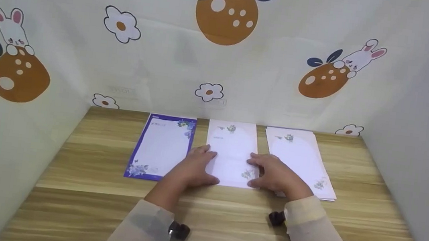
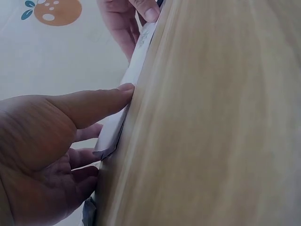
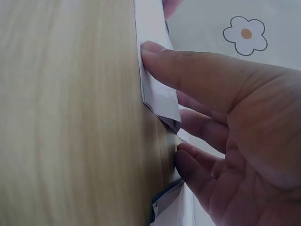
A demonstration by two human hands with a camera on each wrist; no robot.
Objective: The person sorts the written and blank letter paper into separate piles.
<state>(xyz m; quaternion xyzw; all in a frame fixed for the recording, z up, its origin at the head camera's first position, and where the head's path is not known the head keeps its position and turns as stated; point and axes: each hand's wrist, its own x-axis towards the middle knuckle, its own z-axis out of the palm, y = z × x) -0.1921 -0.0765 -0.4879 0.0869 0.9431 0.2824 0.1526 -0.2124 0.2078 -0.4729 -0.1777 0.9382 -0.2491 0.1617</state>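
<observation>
In the head view a middle stack of white floral-print paper sheets (image 1: 232,155) lies flat on the wooden table. My left hand (image 1: 193,168) touches its left side with the fingertips, its thumb (image 2: 106,103) straight at the near edge. On the other side my right hand (image 1: 275,176) does the same, with its thumb (image 3: 188,68) on the near edge and fingertips along the right side. Both wrist views show the sheets' corners between thumb and fingers, not wrapped by them. Left of this stack lies a purple-bordered floral sheet (image 1: 161,146); my left forearm passes near its lower right corner.
A further stack of floral sheets (image 1: 295,154), slightly fanned, lies to the right, partly under my right hand. All the paper rests on the wood-grain table (image 1: 226,227). A pale curtain (image 1: 155,69) with rabbit and orange prints stands along the back and sides.
</observation>
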